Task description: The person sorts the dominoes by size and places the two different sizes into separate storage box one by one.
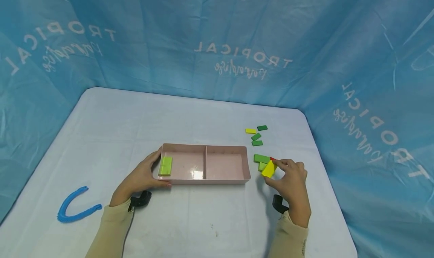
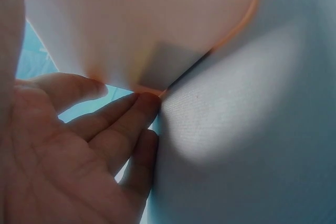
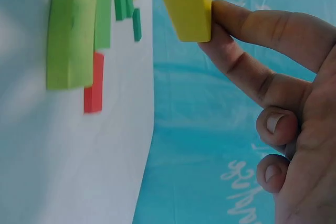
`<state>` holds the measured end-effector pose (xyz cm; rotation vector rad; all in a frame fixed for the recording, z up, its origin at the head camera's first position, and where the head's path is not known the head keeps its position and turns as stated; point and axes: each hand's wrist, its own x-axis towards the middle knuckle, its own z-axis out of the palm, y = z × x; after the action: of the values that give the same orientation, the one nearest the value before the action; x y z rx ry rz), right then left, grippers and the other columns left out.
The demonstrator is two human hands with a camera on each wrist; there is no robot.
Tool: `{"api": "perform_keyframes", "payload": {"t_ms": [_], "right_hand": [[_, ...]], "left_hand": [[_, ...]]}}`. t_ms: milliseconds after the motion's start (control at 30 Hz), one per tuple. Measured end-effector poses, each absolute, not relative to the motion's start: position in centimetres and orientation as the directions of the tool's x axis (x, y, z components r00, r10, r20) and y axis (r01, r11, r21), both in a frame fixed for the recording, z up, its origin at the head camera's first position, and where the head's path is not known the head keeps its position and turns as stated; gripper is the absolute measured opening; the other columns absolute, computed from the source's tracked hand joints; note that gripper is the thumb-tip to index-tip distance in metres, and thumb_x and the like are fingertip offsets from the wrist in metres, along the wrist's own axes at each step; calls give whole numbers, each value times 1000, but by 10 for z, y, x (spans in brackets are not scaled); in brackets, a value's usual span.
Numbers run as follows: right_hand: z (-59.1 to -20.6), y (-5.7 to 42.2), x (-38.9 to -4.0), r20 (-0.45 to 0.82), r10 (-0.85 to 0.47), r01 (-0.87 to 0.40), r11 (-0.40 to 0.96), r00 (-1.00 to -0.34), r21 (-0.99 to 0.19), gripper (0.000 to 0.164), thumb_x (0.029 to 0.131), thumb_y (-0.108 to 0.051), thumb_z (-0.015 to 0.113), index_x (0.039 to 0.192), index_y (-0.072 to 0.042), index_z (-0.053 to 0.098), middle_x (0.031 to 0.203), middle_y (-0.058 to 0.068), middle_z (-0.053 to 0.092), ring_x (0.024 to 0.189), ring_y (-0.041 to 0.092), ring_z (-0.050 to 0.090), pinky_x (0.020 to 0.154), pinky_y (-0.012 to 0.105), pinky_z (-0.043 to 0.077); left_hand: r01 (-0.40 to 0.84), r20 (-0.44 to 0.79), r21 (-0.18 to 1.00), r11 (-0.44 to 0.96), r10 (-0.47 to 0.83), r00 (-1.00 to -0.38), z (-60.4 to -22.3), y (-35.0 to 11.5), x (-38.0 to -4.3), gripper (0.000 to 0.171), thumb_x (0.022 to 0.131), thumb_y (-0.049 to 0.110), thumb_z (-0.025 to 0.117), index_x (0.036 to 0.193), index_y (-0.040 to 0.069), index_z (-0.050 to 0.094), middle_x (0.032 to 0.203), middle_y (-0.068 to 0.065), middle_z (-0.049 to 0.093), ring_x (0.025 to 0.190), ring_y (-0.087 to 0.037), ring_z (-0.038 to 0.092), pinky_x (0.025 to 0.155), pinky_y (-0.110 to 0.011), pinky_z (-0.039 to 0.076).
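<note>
Two arms reach in from the near side, the left one slanting far and right, the right one pointing mostly straight toward the far side. The left hand [image 1: 142,177] stands with thumb and fingers spread in a gripping pose, the thumb pointing right along the near side and the fingertips reaching farther away. The right hand [image 1: 291,177] turns its fingers leftward in a pinch, thumb nearer than the forefinger; its last two fingers curl toward the palm. Beige fabric sleeves [image 1: 113,228] cover both forearms, leaving the wrists bare beside black, angular wrist mounts [image 1: 141,199].
</note>
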<state>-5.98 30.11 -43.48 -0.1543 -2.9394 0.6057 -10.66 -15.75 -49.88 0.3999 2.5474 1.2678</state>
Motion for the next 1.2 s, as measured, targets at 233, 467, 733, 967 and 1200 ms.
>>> {"api": "perform_keyframes", "payload": {"t_ms": [233,467,733,967,1200], "right_hand": [[-433,286,-69,168,73,-7,903,-983,-430,60,69,-26,92,122,-6,73,117,16,63,105,34,41,86,50,29],[-434,270,-76,221,-5,-109,881,-975,-460,60,67,-28,94,119,-7,74,113,10,64,100,28,40,81,44,27],[-430,251,-85,208,-46,-138,883,-977,-450,62,67,-31,94,122,-10,73,116,8,63,103,27,40,80,43,28],[-431,235,-91,263,-113,-225,864,-958,-450,62,66,-30,94,122,-12,74,115,6,64,102,26,41,78,41,30],[-435,216,-101,305,-211,-332,839,-929,-431,60,66,-31,94,119,-12,75,110,4,64,104,25,42,79,39,32]], "left_hand": [[117,-125,805,582,358,-925,-501,-158,-107,137,63,46,96,163,11,9,165,-20,21,151,-44,18,119,-63,25],[130,-111,806,578,364,-925,-500,-157,-108,136,63,44,96,163,9,10,164,-21,23,151,-45,20,118,-63,26],[143,-101,807,573,371,-923,-499,-157,-108,137,63,43,96,163,7,10,164,-22,24,150,-46,21,118,-63,26],[141,-103,808,573,373,-922,-498,-157,-107,137,63,43,96,162,7,10,164,-22,23,150,-45,20,118,-63,27],[140,-100,811,568,370,-924,-497,-158,-107,136,63,43,96,162,6,11,163,-22,25,150,-45,22,118,-63,28]]}}
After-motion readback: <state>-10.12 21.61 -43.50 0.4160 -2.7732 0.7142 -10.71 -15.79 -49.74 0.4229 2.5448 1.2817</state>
